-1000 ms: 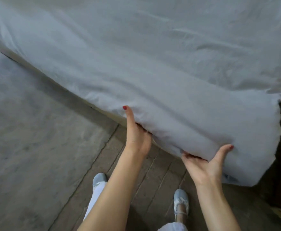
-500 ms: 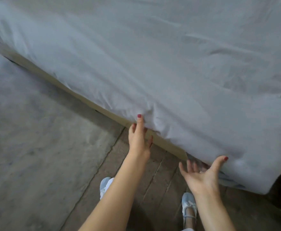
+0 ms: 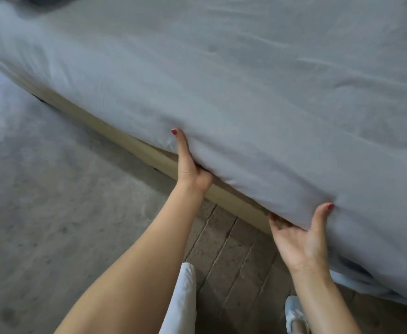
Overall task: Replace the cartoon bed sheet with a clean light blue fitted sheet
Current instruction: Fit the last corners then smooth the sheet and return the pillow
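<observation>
Fingers of both hands: tucked out of sight under the lower edge of the light blue fitted sheet (image 3: 258,92), thumbs up on the sheet's side face, so each hand grips the hem between thumb and hidden fingers.

Left hand (image 3: 190,169): at the near side of the bed, thumb pointing up along the fabric, knuckles against the beige bed base (image 3: 233,198).

Right hand (image 3: 301,239): further right along the same edge, palm turned up, thumb pressed on the sheet, fingertips curled beneath the hem; how far they reach under cannot be told.

Light blue fitted sheet: spread over the bed top, filling the far and right parts of the view, lightly creased; its edge runs diagonally from far left to near right. Left of the left hand the hem sits above the bed base, leaving a beige strip exposed. At the near right corner the fabric bunches in loose folds (image 3: 366,283) and hangs lower.

Floor: grey concrete (image 3: 52,201) to the left, open alongside the bed edge; brick-pattern paving (image 3: 233,249) between the hands and under the feet.

Person: white trouser leg (image 3: 183,297) near centre, pale shoe (image 3: 294,312) near right.
</observation>
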